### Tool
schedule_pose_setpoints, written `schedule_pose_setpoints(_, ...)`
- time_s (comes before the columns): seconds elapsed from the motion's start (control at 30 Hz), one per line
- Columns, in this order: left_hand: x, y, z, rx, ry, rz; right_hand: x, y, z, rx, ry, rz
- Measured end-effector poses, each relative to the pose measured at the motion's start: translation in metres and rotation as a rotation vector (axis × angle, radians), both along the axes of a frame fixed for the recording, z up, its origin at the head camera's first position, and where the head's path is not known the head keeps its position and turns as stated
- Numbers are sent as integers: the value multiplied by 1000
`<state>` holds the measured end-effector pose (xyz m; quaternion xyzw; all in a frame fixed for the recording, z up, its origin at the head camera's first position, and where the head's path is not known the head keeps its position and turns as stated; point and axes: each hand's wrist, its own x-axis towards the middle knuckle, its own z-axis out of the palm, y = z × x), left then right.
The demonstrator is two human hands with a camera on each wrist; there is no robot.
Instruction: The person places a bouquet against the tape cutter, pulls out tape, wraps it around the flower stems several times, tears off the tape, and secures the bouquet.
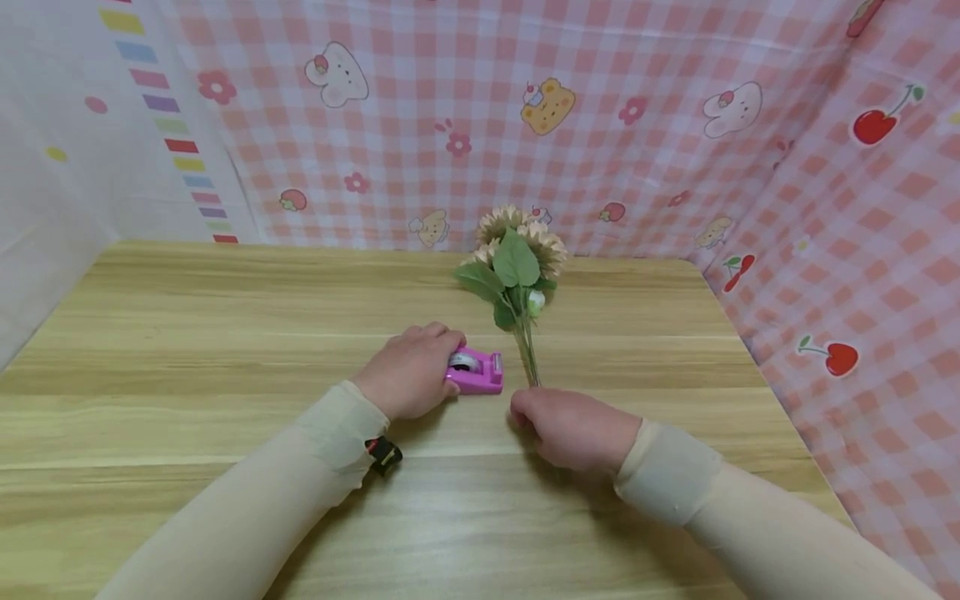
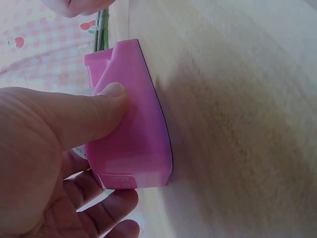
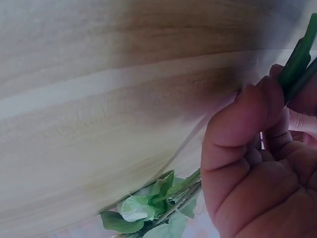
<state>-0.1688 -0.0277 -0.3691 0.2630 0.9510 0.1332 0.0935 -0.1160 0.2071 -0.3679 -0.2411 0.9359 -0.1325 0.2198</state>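
Note:
My left hand (image 1: 414,371) grips a pink tape dispenser (image 1: 480,379) that stands on the table, with a roll of tape visible in its top. In the left wrist view the thumb presses one side of the dispenser (image 2: 133,119) while the other fingers go round behind it. My right hand (image 1: 573,427) pinches the lower stems of a bunch of artificial flowers (image 1: 517,258). Their pale pinkish heads and green leaves point away toward the back. Green stem ends (image 3: 299,59) stick out past the fingers in the right wrist view. The dispenser sits just left of the stems.
The wood-grain table (image 1: 187,350) reaches back to a pink checked cloth (image 1: 465,100) with cartoon prints. Another checked cloth (image 1: 885,250) hangs along the right side, and a whitish one (image 1: 52,183) is at the left.

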Motion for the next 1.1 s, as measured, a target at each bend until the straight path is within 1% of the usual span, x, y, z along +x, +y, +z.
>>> schedule_pose_setpoints(0.13, 1, 1, 0, 8, -1, 12, -1, 0, -2, 11, 14, 18)
schedule_pose_setpoints(0.33, 1, 2, -3, 15, 3, 32, 0, 1, -3, 36, 59, 78)
schedule_pose_setpoints(0.47, 1, 1, -4, 20, 4, 38, -1, 0, -2, 48, 78, 101)
schedule_pose_setpoints(0.7, -2, -1, -8, 35, 11, 30, -2, 1, -2, 43, 89, 119)
schedule_pose_setpoints(0.8, -3, -4, -10, 38, 19, 14, -2, 2, -2, 23, 104, 130)
schedule_pose_setpoints(0.93, -6, -10, -14, 59, 40, -31, -1, 3, 0, 4, 124, 100)
schedule_pose_setpoints(1.0, -8, -14, -16, 79, 52, -50, 0, 3, 2, -5, 143, 59)
schedule_pose_setpoints(1.1, -10, -18, -15, 116, 63, -52, 0, 3, 4, -34, 196, -15)
